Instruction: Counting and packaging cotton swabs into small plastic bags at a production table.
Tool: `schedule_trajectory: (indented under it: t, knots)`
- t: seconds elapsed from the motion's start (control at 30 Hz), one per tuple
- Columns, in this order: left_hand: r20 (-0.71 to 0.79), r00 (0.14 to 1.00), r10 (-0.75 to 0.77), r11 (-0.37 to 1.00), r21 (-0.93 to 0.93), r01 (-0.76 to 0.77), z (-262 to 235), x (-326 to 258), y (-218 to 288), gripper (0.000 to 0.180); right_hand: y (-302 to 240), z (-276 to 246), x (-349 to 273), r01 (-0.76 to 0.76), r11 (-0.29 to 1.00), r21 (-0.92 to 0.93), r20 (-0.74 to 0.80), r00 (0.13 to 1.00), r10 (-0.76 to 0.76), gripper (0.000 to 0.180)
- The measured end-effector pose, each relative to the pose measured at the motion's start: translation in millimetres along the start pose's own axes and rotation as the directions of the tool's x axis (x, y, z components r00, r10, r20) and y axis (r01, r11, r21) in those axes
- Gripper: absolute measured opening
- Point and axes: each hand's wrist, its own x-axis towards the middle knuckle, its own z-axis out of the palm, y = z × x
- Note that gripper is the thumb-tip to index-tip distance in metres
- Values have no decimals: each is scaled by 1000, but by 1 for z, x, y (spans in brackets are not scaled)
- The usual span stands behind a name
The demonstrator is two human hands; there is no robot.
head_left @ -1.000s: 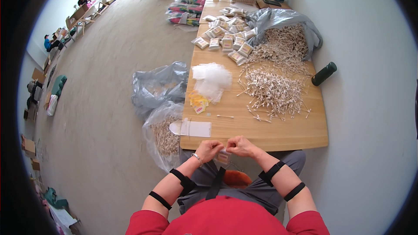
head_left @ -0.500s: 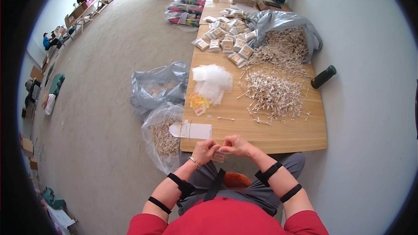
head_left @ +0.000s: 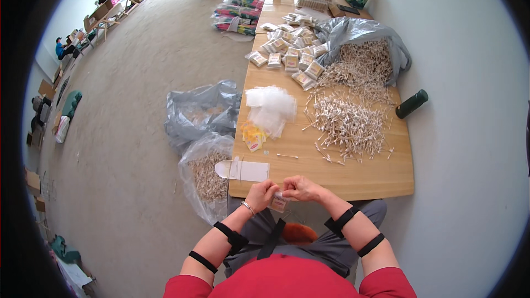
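Observation:
Close together at the table's near edge, my left hand (head_left: 261,193) and my right hand (head_left: 301,188) pinch the top of a small clear packet of cotton swabs (head_left: 279,203). A printed card shows inside the packet, which hangs over my lap. Beyond my left hand lies a white card sleeve (head_left: 249,170) with a rounded end. One loose cotton swab (head_left: 287,157) rests on the wood past my hands. Farther up are yellow-and-white printed cards (head_left: 253,135) and a stack of clear plastic bags (head_left: 271,106). A loose heap of cotton swabs (head_left: 350,124) spreads to the right.
Filled packets (head_left: 291,62) pile at the table's far part, beside a grey plastic bag (head_left: 400,52) spilling swabs. A dark green bottle (head_left: 412,104) stands by the wall. On the floor at left, a clear bag (head_left: 207,179) holds more swabs. Two people sit far left.
My hands keep their pinch on the packet, and more of its printed front shows below them. The whole view has shifted slightly.

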Motion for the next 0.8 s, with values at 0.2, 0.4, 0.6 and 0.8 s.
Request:
schedule_trajectory:
  t: [0.2, 0.4, 0.6, 0.8]
  knots:
    - [-31, 946, -323, 806, -533, 257, -11, 12, -29, 15, -8, -20, 9, -187, 956, 226, 108, 980, 166, 12]
    - [24, 909, -417, 734, -581, 352, -16, 21, -30, 14, -36, -117, 44, 372, 687, 624, -559, 827, 61, 12]
    - [15, 910, -415, 746, -567, 349, -20, 16, -36, 9, -8, -132, 106, -101, 993, 56, -810, 577, 104, 27]
    - [19, 919, -393, 775, -532, 342, -18, 22, -28, 8, 33, -110, 149, -289, 850, -440, -752, 636, -173, 45]
